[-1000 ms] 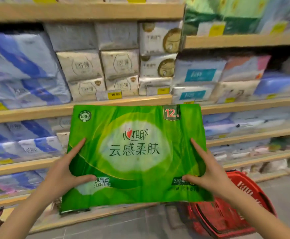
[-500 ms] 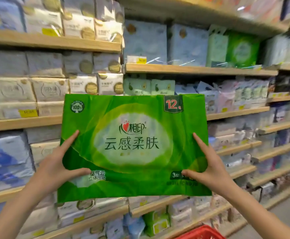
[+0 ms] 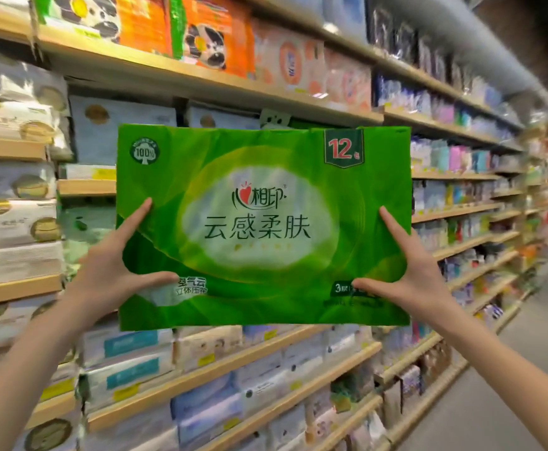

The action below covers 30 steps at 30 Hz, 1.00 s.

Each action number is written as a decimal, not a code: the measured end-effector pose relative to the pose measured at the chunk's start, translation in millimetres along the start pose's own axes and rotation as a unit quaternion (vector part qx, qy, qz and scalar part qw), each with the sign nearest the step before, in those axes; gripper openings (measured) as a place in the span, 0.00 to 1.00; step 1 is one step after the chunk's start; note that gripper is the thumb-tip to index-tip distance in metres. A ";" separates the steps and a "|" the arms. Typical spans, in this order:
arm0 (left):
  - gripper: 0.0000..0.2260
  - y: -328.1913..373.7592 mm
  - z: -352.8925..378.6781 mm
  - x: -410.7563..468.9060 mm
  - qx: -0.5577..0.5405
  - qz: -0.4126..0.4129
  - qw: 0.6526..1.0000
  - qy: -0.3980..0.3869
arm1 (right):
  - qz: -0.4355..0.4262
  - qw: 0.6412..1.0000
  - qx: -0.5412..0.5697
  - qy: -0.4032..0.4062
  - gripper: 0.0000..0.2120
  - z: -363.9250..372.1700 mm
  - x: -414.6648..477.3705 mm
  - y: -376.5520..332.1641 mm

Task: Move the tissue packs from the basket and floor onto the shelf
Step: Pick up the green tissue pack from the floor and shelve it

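Green twelve-roll tissue pack held upright before the shelves, left hand gripping its left edge, right hand its right edge

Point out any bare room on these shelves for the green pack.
Only a thin dark gap between the grey-blue packs and the upper shelf board; every other tier is packed. The green pack hides whatever lies behind it.

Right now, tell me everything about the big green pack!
The green tissue pack is wide, flat, wrapped in shiny, slightly crinkled plastic. Its front shows a pale oval with dark Chinese writing, a red heart, a "12" badge and a "100%" mark. It is upright in the air, front facing us; the left hand and right hand hold its lower sides.
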<state>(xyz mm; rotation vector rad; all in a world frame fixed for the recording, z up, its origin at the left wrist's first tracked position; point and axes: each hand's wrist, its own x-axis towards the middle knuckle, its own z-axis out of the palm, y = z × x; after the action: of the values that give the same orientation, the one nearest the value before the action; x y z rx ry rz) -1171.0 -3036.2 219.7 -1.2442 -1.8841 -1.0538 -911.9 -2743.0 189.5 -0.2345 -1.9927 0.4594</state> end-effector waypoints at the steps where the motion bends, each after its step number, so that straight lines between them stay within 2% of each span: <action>1: 0.50 16.4 13.2 13.1 -0.003 0.011 1.000 0.012 | 0.003 1.000 -0.004 0.011 0.49 -17.6 5.1 10.0; 7: 0.49 86.0 92.8 75.1 -0.053 0.064 0.996 0.028 | 0.013 0.996 -0.051 0.073 0.50 -101.7 26.9 65.1; 12: 0.49 123.9 156.0 110.8 -0.062 0.083 0.994 0.022 | 0.026 0.990 -0.089 0.103 0.51 -141.7 40.6 117.1; 20: 0.53 142.9 258.2 173.1 -0.073 0.110 0.991 0.010 | 0.028 0.989 -0.105 0.105 0.50 -169.5 79.2 201.3; 30: 0.50 152.0 388.2 265.2 -0.131 0.120 0.983 0.040 | -0.008 0.986 -0.114 0.123 0.50 -183.3 170.4 332.5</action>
<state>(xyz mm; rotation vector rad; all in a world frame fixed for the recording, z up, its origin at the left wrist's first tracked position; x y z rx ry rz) -1151.7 -2548.8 298.6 -1.5100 -1.5235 -1.2254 -836.6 -2340.3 262.3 -0.3993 -1.8007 0.1799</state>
